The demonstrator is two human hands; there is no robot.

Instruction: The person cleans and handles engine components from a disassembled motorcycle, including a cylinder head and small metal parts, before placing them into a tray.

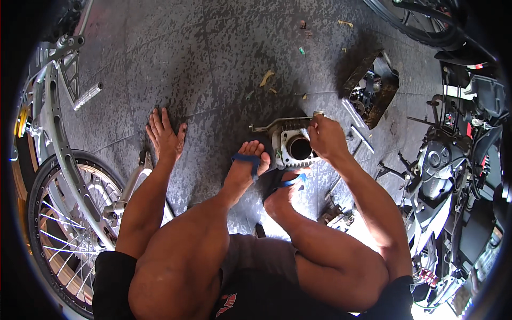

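We have an engine cylinder block [286, 151] on the grey tiled floor [176, 64], its round bore facing up. Our right hand [327, 140] is at the block's far right corner, fingers curled; we cannot tell whether they grip its edge or something small. Well to the left of the block, our left hand [166, 141] lies open, palm down, fingers spread on the floor. A bent metal bar [266, 127] runs along the block's far side. Our blue-strapped sandals [246, 158] are just left of the block and on its near side. Beyond it to the right sits a grimy parts tray [389, 100]; farther right stands a partly stripped motorcycle [438, 160].
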